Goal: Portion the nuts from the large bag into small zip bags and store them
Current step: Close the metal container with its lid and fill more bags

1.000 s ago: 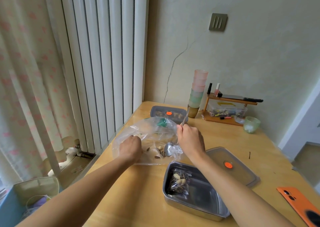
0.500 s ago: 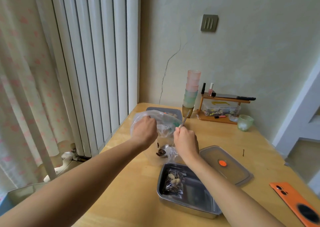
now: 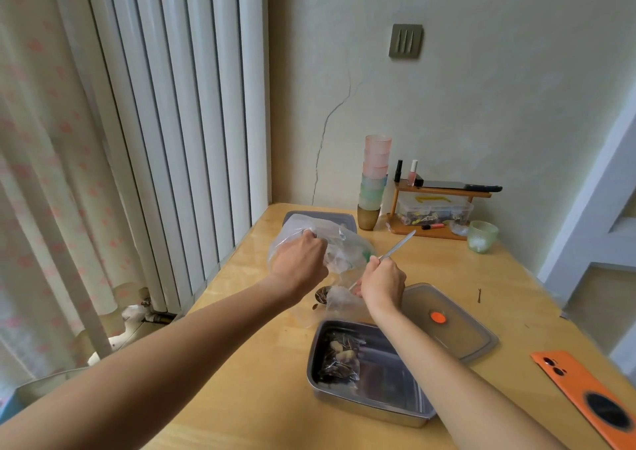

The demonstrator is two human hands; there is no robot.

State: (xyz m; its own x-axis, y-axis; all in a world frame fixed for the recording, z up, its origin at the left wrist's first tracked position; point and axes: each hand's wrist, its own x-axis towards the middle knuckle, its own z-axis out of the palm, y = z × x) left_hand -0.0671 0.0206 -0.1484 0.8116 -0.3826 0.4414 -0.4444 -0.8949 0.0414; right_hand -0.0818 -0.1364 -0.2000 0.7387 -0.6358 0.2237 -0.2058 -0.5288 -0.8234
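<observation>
Left hand (image 3: 298, 264): we see it clenched around the large bag (image 3: 346, 241) at its upper edge.
Right hand (image 3: 382, 282): we see it gripping the spoon (image 3: 396, 246), whose bowl sits below the left hand.

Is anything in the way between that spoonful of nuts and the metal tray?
Nothing visible. Only bare table lies between the spoon, held by the right hand, and the open tray. Its lid lies off to the right.

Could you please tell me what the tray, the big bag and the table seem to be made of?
Tray: likely stainless steel, brushed grey with dull reflections.
Big bag: thin clear plastic, crinkled and see-through.
Table: pale wood or wood veneer, smooth with a soft sheen.
</observation>
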